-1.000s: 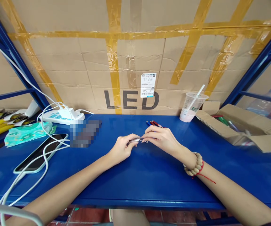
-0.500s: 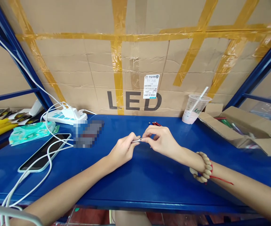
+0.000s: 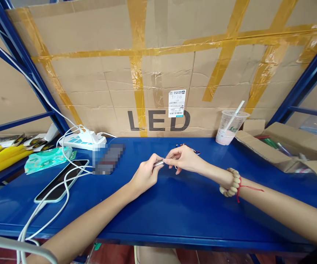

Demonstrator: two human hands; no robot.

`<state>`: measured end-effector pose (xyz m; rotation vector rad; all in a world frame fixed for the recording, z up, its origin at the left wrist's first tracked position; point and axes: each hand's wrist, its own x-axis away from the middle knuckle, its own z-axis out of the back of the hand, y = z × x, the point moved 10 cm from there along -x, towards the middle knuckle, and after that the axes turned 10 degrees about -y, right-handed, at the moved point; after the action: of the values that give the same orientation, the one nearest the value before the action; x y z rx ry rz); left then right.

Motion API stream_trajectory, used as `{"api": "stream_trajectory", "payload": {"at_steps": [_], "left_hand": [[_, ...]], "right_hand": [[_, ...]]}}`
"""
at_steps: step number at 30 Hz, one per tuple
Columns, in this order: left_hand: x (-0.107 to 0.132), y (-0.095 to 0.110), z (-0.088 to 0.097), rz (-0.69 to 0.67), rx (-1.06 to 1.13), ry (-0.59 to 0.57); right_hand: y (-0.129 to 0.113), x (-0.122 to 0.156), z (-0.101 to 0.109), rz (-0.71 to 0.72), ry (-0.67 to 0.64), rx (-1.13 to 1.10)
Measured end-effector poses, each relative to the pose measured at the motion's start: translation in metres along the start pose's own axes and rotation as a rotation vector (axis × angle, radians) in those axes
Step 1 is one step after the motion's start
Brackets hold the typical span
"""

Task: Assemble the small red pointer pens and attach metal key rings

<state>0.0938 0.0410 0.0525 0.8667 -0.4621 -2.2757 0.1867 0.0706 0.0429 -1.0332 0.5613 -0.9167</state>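
Above the middle of the blue shelf, my left hand is closed in a pinch around a slim silver-grey rod. Most of the rod is covered by fingers, so its exact kind cannot be made out. My right hand meets its right end, thumb and forefinger pinched there, the other fingers loosely curled. A beaded bracelet with a red string sits on the right wrist. Just behind the right hand lie several small pen-like items with dark, brown and red ends, partly hidden by that hand.
At left, white cables loop over a phone and a power strip, near a teal packet. A plastic cup with a straw and an open carton stand at right. A large cardboard sheet backs the blue shelf.
The view has tilted and shifted slightly. My right hand has turned a little at the rod's end, its fingers curling lower. My left hand keeps its hold.
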Motion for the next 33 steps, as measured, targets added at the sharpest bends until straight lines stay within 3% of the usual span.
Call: {"api": "stream_trajectory", "payload": {"at_steps": [7,10,13,15,18,23,26,29,33], "left_hand": [[-0.005,-0.014,-0.004,0.091,0.117,-0.044],[-0.007,-0.015,-0.007,0.11,0.152,-0.092],[-0.006,-0.012,-0.01,0.098,0.151,-0.141],[-0.004,-0.007,-0.012,0.058,0.13,-0.162],[0.0,0.003,-0.014,-0.002,0.078,-0.168],[0.004,0.017,-0.018,-0.101,-0.045,-0.154],[0.001,0.014,-0.018,-0.102,-0.102,-0.141],[-0.003,0.002,-0.014,-0.051,-0.076,-0.108],[-0.007,-0.012,-0.011,0.066,-0.007,-0.115]], "right_hand": [[0.005,-0.007,0.003,0.04,-0.048,0.114],[-0.014,-0.002,0.001,0.203,-0.053,0.414],[-0.036,0.009,-0.014,0.393,-0.093,0.774],[-0.041,0.016,-0.021,0.433,-0.094,0.877],[-0.038,0.02,-0.022,0.36,-0.075,0.741],[0.008,0.014,-0.023,-0.026,-0.121,0.16],[0.019,0.007,-0.027,-0.064,-0.174,0.046],[0.014,0.001,-0.02,0.014,-0.161,0.195],[-0.026,0.012,0.004,0.319,0.083,0.669]]}}
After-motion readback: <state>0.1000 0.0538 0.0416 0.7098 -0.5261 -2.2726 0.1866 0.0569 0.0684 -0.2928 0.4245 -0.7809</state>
